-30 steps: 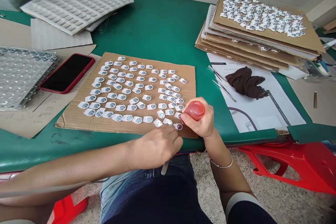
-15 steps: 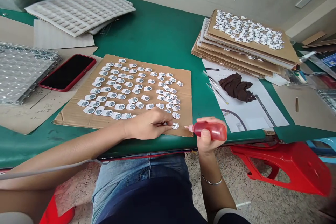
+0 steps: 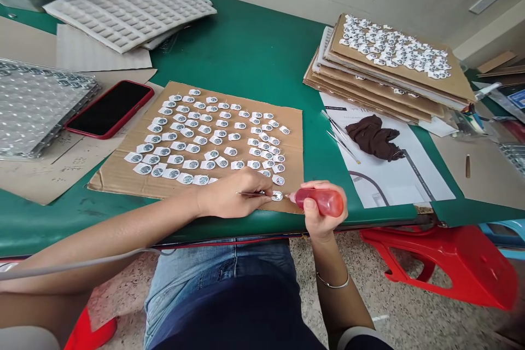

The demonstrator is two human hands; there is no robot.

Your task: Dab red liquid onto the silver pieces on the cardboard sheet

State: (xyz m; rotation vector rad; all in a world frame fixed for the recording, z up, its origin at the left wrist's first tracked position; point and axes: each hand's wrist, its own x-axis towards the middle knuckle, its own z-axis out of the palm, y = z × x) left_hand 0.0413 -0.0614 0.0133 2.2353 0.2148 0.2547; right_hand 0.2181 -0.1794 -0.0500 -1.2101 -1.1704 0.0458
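the left hand [image 3: 238, 194] is closing its fingertips on the edge of a white-tabbed disc [image 3: 278, 196] near the front right corner of the cardboard sheet [image 3: 109, 179], while also holding a thin metal tool [image 3: 250, 193]. the right hand [image 3: 324, 221] is wrapping around a red squeeze bottle [image 3: 322, 201], whose nozzle is pointing left, close beside the disc; whether they are touching, i cannot tell. rows of similar pieces [image 3: 204, 129] are covering much of the sheet, which is lying on the green table [image 3: 262, 60]. a phone [image 3: 110, 108] is resting left of it, and a dark cloth [image 3: 375, 139] is lying right.
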